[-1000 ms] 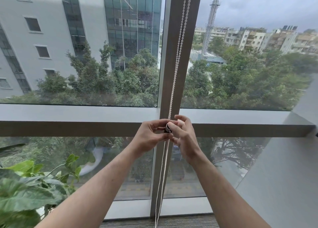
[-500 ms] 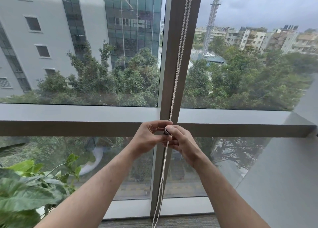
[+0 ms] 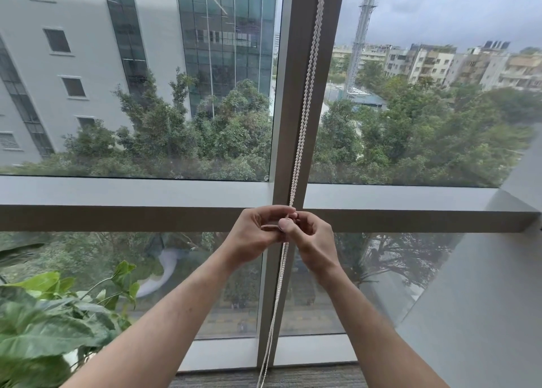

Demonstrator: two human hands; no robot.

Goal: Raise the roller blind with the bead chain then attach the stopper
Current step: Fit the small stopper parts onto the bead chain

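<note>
A tall window (image 3: 140,94) fills the view, split by a grey upright frame post (image 3: 293,123) and a wide horizontal crossbar (image 3: 117,206). Beyond the glass stand buildings and trees. A leafy green plant (image 3: 44,323) sits at lower left, and grey carpet (image 3: 308,377) shows along the bottom edge. The white bead chain (image 3: 305,109) hangs in two strands down the front of the post, nearly to the floor. My two bare forearms reach up to it at crossbar height. My left hand (image 3: 252,238) and right hand (image 3: 313,241) meet there, fingertips curled and pinched together around the chain. I cannot make out the stopper; the fingers hide whatever sits between them.
</note>
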